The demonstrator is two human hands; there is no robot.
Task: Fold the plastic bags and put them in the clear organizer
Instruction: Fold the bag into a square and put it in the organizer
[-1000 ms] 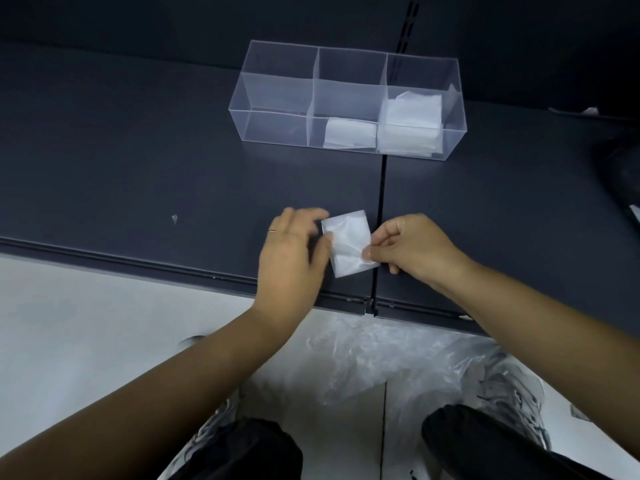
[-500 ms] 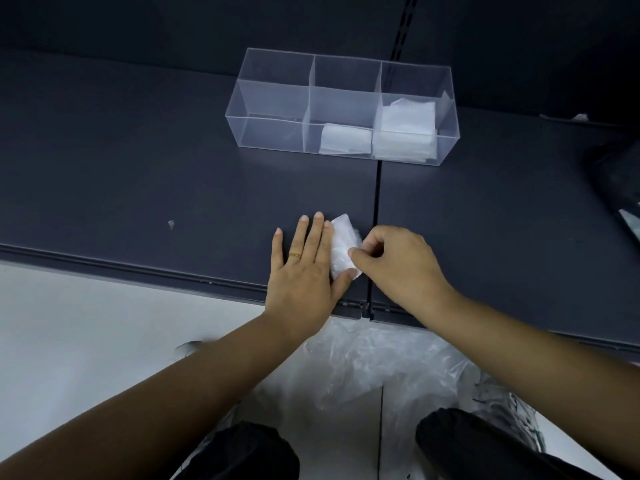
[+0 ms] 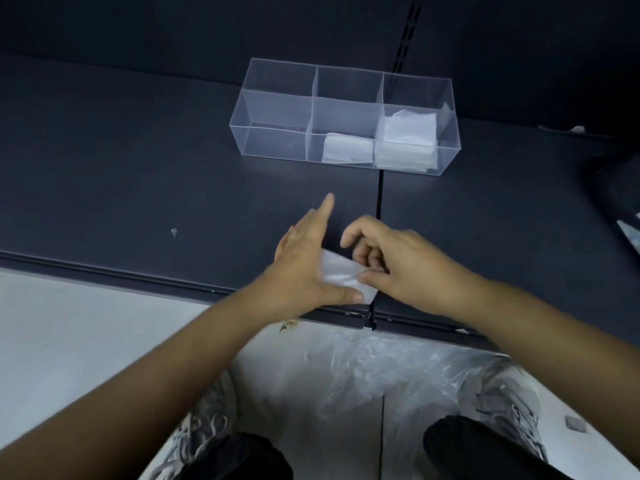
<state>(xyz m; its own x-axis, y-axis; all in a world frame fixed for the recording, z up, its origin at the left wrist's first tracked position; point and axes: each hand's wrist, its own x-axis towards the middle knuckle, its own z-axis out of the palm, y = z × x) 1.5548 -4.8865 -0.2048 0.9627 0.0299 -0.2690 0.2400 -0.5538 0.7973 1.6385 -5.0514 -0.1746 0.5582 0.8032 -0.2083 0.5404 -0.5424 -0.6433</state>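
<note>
Head: folded bag (image 3: 341,277) pinched between right hand (image 3: 408,268) fingertips

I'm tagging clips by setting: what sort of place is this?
Probably a shop or stockroom: a dark metal shelf, a slotted upright behind it, and loose plastic bags on the pale floor.

I see my left hand (image 3: 304,268) held flat, fingers straight, with its thumb against the folded bag (image 3: 341,277) by the front edge of the shelf (image 3: 138,174). My right hand (image 3: 405,268) pinches the bag's other side. Toward the back edge stands the clear organizer (image 3: 273,109). A small folded piece (image 3: 348,152) lies in its middle compartment and a taller stack (image 3: 408,140) in its right one.
</note>
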